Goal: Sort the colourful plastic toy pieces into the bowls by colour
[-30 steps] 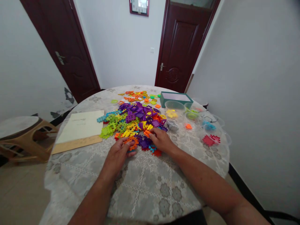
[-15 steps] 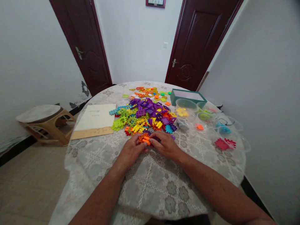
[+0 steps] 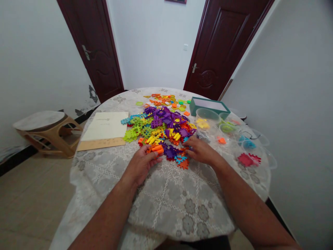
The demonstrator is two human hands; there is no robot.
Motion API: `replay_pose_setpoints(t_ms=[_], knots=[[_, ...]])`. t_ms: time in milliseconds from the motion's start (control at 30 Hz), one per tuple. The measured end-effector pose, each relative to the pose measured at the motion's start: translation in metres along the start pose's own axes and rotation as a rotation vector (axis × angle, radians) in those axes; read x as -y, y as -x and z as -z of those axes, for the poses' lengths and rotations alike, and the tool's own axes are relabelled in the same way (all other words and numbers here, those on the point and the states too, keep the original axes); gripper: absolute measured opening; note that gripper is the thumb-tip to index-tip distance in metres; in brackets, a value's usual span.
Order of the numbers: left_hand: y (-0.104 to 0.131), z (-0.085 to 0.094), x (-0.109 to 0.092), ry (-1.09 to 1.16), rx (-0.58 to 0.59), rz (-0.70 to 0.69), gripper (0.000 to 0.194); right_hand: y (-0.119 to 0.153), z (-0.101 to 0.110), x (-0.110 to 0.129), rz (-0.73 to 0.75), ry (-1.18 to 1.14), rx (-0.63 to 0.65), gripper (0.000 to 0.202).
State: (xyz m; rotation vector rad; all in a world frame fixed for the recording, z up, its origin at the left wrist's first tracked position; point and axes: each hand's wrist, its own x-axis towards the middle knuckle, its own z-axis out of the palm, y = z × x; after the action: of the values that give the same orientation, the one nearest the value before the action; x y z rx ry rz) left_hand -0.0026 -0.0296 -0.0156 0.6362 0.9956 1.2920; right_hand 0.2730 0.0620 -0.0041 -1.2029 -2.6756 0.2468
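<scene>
The left hand is clamped on orange pieces, smooth and rounded like short tubes, at the near edge of the heap of toothed, lattice-like tiles. The right hand bends its fingers at the heap's near right edge; I can't tell whether they grip anything. Right of the heap stand clear round tubs; beyond them, a straight-sided green box. Left of the heap lies flat, pale paper.
</scene>
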Motion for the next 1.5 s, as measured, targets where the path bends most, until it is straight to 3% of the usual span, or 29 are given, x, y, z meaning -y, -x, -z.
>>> replay_pose_setpoints(t_ms=[200,400,500,600,667,733,867,1100,1333,1400,1500], knots=[[0.002,0.000,-0.001,-0.008,0.014,0.008,0.024,-0.002,-0.008,0.005,-0.077,0.003,0.015,0.019],[0.002,0.002,0.000,-0.052,0.035,0.005,0.022,-0.003,0.000,0.009,-0.158,-0.210,-0.023,0.010],[0.002,0.002,0.000,-0.079,0.037,0.025,0.023,-0.004,0.005,0.010,-0.148,-0.269,-0.161,0.007],[0.004,-0.001,-0.001,-0.091,0.039,0.032,0.025,-0.006,0.005,0.018,-0.122,-0.276,-0.383,0.006],[0.005,-0.003,-0.002,-0.098,0.042,0.039,0.026,-0.007,0.001,0.032,-0.051,-0.294,-0.518,0.006],[0.007,-0.006,-0.001,-0.107,0.044,0.045,0.028,-0.007,-0.006,0.049,0.062,-0.323,-0.571,0.007],[0.009,-0.009,0.002,-0.100,0.090,0.035,0.031,-0.007,-0.026,0.081,0.241,-0.304,-0.487,0.014],[0.010,-0.005,0.006,-0.048,0.152,0.028,0.031,-0.011,-0.039,0.088,0.225,-0.091,-0.237,0.024],[0.007,-0.002,0.010,-0.037,0.128,-0.029,0.036,-0.008,-0.038,0.092,0.405,-0.301,-0.295,0.037],[0.008,-0.003,0.010,-0.062,0.105,-0.046,0.037,-0.008,-0.038,0.092,0.352,-0.427,-0.375,0.038],[0.010,-0.007,0.008,-0.131,0.126,-0.082,0.039,-0.009,-0.040,0.089,0.100,-0.614,-0.431,0.044]])
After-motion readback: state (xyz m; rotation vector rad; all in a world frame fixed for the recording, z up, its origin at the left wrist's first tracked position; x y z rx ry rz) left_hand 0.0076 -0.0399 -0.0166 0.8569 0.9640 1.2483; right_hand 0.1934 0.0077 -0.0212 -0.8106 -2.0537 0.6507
